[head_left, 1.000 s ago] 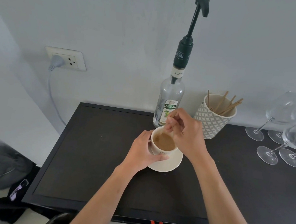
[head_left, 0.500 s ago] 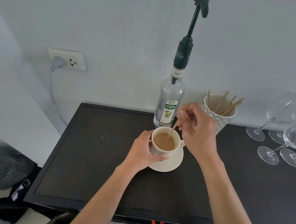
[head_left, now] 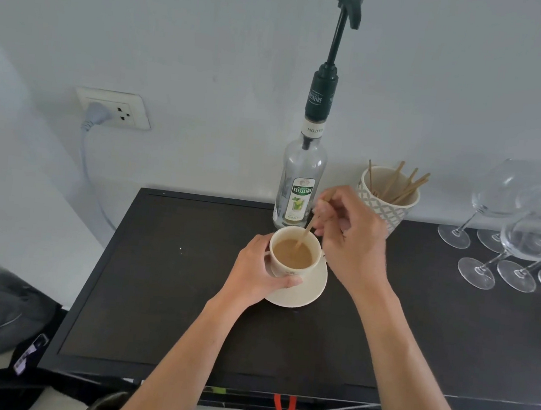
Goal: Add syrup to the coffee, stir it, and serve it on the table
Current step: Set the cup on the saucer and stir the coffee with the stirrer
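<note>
A cream cup [head_left: 292,272] of light brown coffee [head_left: 292,253] stands on a cream saucer [head_left: 310,291] near the middle of the black table [head_left: 153,292]. My left hand [head_left: 256,278] wraps around the cup's left and front side. My right hand [head_left: 352,237] hovers just right of the cup and pinches a thin wooden stirrer [head_left: 306,230], whose lower end dips into the coffee. Directly behind the cup stands the clear syrup bottle [head_left: 299,191] with a tall dark pump [head_left: 331,54].
A patterned white pot [head_left: 388,200] holding several wooden stirrers sits behind my right hand. Several wine glasses [head_left: 526,238] crowd the table's right end. A wall socket [head_left: 114,109] with a plugged cable is at the left. Bags lie on the floor at lower left.
My right hand has drawn back from over the cup to its right side, and the stirrer now leans from the coffee up toward the right. The left hand stays on the cup.
</note>
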`<action>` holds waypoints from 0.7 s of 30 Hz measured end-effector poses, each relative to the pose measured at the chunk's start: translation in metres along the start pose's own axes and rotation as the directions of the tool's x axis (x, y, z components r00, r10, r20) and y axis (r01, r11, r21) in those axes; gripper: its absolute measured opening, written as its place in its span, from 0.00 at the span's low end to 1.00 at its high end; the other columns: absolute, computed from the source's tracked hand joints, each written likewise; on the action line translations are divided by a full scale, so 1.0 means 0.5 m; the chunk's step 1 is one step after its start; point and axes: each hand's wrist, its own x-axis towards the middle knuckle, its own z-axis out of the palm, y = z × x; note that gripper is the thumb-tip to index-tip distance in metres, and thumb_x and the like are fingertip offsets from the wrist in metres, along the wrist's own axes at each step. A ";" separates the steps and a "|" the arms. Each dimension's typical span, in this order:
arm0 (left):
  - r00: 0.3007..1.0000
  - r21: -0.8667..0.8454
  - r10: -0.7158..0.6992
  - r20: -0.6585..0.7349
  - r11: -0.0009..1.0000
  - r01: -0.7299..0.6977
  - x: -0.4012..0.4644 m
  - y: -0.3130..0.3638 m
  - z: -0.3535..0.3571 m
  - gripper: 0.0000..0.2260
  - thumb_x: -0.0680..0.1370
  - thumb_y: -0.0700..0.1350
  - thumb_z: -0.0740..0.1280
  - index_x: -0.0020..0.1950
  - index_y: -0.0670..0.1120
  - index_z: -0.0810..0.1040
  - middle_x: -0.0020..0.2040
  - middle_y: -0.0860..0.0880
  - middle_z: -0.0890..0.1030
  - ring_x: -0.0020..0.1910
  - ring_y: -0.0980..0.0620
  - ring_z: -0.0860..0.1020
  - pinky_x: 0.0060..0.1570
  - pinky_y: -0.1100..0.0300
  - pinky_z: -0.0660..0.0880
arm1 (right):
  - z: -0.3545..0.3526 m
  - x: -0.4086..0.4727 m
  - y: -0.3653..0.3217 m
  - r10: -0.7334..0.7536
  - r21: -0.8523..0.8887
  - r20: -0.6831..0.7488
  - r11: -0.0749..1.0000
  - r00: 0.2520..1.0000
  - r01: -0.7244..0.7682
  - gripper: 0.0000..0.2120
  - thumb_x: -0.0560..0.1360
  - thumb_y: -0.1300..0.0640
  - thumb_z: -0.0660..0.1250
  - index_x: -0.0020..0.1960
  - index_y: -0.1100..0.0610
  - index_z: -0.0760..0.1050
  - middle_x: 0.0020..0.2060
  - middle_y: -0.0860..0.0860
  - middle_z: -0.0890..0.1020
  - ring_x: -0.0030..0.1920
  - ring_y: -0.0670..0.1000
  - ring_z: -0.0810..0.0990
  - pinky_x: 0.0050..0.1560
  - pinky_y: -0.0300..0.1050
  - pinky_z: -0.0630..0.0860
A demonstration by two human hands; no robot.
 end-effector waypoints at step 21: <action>0.998 0.039 -0.055 0.019 0.998 0.054 -0.021 -0.016 -0.027 0.52 0.59 0.56 0.84 0.79 0.50 0.63 0.71 0.55 0.74 0.66 0.60 0.72 0.64 0.66 0.67 | -0.044 -0.027 0.050 0.457 0.248 -0.229 0.881 0.859 -0.403 0.05 0.82 0.61 0.65 0.48 0.58 0.77 0.36 0.54 0.85 0.34 0.53 0.86 0.44 0.48 0.85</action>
